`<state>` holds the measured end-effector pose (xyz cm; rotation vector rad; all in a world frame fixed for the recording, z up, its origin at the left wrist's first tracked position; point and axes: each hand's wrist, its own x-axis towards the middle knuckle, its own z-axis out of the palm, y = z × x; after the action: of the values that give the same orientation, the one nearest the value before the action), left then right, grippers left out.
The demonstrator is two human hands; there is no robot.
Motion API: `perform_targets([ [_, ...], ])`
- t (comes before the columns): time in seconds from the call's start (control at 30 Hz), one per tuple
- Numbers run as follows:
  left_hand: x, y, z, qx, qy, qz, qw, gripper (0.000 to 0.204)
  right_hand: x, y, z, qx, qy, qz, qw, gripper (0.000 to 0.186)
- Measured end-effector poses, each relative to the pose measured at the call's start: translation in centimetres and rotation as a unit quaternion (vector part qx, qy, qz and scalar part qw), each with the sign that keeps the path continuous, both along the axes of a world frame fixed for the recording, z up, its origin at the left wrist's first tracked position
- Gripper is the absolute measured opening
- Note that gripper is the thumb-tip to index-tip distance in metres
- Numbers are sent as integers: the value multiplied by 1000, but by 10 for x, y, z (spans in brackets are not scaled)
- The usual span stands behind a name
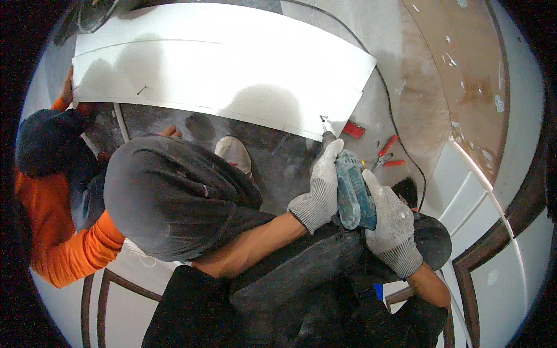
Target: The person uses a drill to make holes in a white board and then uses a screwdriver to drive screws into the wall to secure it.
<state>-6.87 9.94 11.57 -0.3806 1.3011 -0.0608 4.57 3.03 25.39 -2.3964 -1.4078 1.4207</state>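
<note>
My two gloved hands hold a teal power tool between them. My left hand closes around its narrow dark nose, close to the panel. Behind it, my right hand grips the rear of the body. The thin tip of the tool meets a white panel near its right end, beside a small dark mark; whether it cuts in is too small to tell. A pencil line runs along the panel, and another short dark mark shows near its left end.
A co-worker in orange sleeves crouches at the left, one hand at the panel's end. Red-handled pliers and a red block lie on the floor right of the panel. A black cable curves past them. My bent knee sits below the panel.
</note>
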Motion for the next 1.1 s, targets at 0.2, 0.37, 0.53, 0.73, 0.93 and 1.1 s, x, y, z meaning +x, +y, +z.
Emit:
perform_targets([
  [0.2,4,1,-3,2,1,8,1000,35,4,3,-3,-24,-9,18,1000,78],
  [0.37,7,4,-2,2,5,1,1000,36,9,2,-7,-8,-8,23,1000,79],
  [0.53,9,8,2,10,13,-8,1000,35,11,-2,-11,1,5,16,1000,84],
  [0.73,9,13,3,1,0,-2,1000,36,14,4,-10,-13,7,15,1000,88],
  [0.93,14,23,11,-25,15,40,999,36,19,15,-7,-39,8,19,999,78],
  [1.1,18,16,10,13,52,25,998,35,20,18,-6,-17,1,22,1000,76],
])
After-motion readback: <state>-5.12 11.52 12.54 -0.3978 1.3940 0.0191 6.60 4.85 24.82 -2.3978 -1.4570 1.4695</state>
